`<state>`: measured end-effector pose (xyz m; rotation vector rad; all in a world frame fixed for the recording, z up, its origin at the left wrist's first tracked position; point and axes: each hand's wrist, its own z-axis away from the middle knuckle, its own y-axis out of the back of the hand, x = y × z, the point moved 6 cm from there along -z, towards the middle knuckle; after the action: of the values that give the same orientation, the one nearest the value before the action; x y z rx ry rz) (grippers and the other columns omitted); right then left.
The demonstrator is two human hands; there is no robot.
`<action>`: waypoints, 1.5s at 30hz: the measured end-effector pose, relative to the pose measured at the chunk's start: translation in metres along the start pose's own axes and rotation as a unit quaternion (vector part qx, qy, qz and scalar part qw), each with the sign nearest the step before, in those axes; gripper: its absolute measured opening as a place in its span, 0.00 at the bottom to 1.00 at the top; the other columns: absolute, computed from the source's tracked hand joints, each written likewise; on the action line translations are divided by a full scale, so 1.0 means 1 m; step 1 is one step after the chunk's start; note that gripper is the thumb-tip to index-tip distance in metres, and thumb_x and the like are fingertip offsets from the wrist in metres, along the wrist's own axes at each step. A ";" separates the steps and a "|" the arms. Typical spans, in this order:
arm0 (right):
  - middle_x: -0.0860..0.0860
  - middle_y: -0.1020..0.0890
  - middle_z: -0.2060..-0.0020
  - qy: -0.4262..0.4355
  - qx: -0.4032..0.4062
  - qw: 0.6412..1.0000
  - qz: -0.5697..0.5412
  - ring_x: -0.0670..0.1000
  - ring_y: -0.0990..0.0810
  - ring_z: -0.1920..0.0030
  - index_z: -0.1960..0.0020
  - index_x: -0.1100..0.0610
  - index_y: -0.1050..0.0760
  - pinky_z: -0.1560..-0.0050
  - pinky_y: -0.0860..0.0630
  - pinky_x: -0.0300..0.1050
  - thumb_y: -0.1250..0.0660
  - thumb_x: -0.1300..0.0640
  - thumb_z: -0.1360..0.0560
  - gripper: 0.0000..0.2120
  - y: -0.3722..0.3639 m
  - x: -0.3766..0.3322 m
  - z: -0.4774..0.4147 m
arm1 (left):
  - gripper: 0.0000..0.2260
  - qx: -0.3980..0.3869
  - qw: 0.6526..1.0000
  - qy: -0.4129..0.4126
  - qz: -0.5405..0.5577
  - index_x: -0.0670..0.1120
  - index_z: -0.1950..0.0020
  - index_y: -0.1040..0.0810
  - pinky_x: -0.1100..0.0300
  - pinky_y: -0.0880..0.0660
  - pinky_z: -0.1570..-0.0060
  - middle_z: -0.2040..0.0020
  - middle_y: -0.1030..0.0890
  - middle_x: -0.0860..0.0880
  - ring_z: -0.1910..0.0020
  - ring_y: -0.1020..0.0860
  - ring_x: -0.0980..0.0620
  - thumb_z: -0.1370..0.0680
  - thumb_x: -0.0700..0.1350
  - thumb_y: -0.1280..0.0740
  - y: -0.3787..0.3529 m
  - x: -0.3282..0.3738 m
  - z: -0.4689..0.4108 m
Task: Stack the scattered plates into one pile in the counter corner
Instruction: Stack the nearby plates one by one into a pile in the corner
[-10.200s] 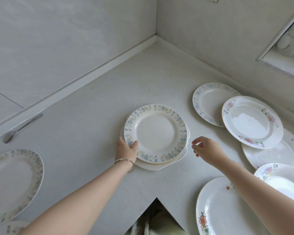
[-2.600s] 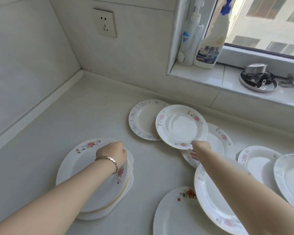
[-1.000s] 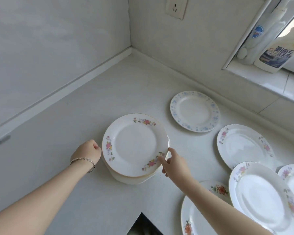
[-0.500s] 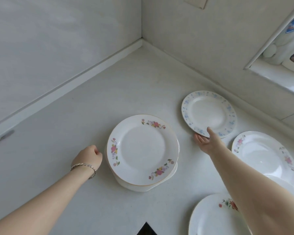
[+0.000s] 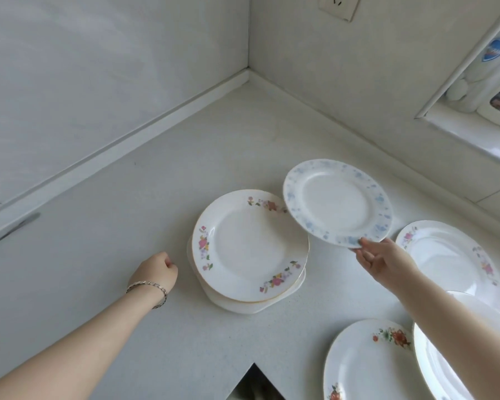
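Note:
A pile of plates sits mid-counter, topped by a white plate with pink flowers and a gold rim. My right hand grips the near rim of a blue-flowered plate, which is lifted and tilted, overlapping the pile's right edge. My left hand, wearing a bracelet, rests as a fist on the counter just left of the pile, apart from it. Loose plates lie to the right: a pink-flowered plate, a red-flowered plate near the front edge, and a large plate partly under my right forearm.
The counter corner lies beyond the pile, where two tiled walls meet. A wall socket sits high on the right wall. Bottles stand on the window sill at the right. The counter's front edge has a notch.
My right hand has taken hold of the blue-flowered plate and lifted it off the counter toward the pile. My left hand stays in a fist beside the pile.

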<state>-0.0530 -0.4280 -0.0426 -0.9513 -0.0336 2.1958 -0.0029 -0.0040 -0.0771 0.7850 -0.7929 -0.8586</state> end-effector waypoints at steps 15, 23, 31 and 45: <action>0.56 0.18 0.64 -0.027 -0.078 0.973 0.218 0.49 0.18 0.71 0.39 0.62 0.28 0.71 0.21 0.39 0.37 0.73 0.27 0.19 -0.056 0.093 0.050 | 0.09 0.007 0.997 0.018 0.080 0.49 0.65 0.31 0.58 0.27 0.58 0.60 0.18 0.44 0.56 0.19 0.43 0.25 0.40 0.42 0.003 -0.021 0.024; 0.54 0.19 0.68 0.093 -0.040 0.903 0.418 0.51 0.19 0.71 0.27 0.55 0.48 0.70 0.22 0.40 0.36 0.63 0.25 0.31 -0.076 0.096 0.065 | 0.09 0.010 0.996 0.006 0.091 0.49 0.66 0.30 0.57 0.26 0.56 0.59 0.17 0.44 0.57 0.19 0.43 0.26 0.40 0.42 0.010 -0.020 0.024; 0.51 0.20 0.69 0.108 0.019 0.887 0.449 0.45 0.23 0.78 0.29 0.55 0.43 0.72 0.28 0.36 0.37 0.56 0.24 0.27 -0.073 0.101 0.062 | 0.08 0.041 0.995 -0.043 0.074 0.47 0.50 0.25 0.57 0.28 0.58 0.55 0.17 0.46 0.58 0.21 0.43 0.25 0.40 0.41 0.021 0.003 0.029; 0.49 0.19 0.71 0.111 0.146 0.859 0.479 0.47 0.22 0.73 0.51 0.56 0.24 0.65 0.24 0.37 0.39 0.59 0.25 0.06 0.084 0.042 0.120 | 0.08 -0.141 0.944 -0.297 0.022 0.51 0.64 0.31 0.56 0.24 0.52 0.60 0.19 0.50 0.55 0.20 0.44 0.24 0.44 0.41 -0.053 0.191 0.139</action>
<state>-0.2007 -0.4331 -0.0066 -1.1776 1.0673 2.8008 -0.0572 -0.2286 -0.0034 0.2438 -1.1770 -1.1595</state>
